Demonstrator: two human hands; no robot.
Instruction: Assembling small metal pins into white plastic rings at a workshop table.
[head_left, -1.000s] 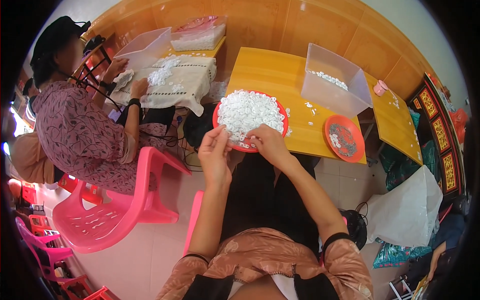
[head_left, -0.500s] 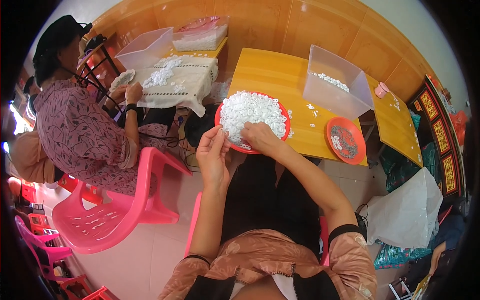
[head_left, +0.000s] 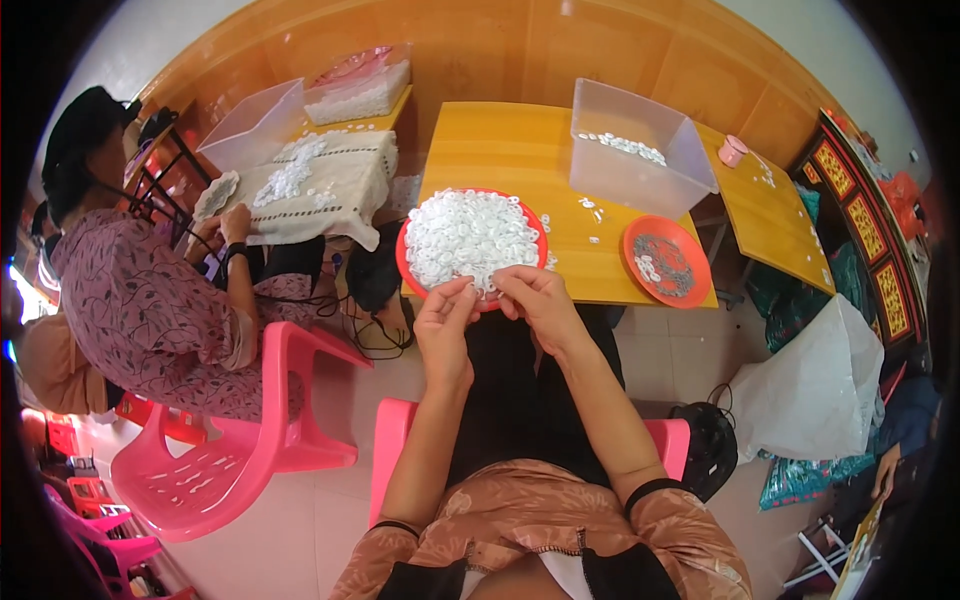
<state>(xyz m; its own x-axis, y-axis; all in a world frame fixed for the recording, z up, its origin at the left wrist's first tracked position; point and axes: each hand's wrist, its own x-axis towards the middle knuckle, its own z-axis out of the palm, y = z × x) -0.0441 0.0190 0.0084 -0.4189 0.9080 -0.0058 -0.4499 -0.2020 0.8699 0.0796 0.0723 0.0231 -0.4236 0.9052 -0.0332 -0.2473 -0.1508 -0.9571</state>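
Note:
A round red tray (head_left: 403, 262) heaped with small white oval plastic pieces (head_left: 470, 232) stands at the near edge of the yellow table. At the tray's near rim my left hand (head_left: 446, 318) is closed in a pinch, thumb against fingers. My right hand (head_left: 538, 300) meets it from the other side, its fingertips also pinched together. A small white plastic piece seems to be between the fingertips of both hands, though the fingers cover most of it. To the right on the same table lies an orange-red plate (head_left: 630, 265) with small grey metal parts and a few white pieces.
Behind the plate stands a clear plastic bin (head_left: 640, 135) with white pieces. A pink cup (head_left: 732, 150) is on the right table. At left a person (head_left: 150, 310) works at a cloth-covered table (head_left: 350, 190), near a pink chair (head_left: 215, 470). A white sack (head_left: 810, 390) rests at right.
My right hand has left the heap and come down to my left hand at the tray's near rim. The view has turned a little, shifting the surroundings left.

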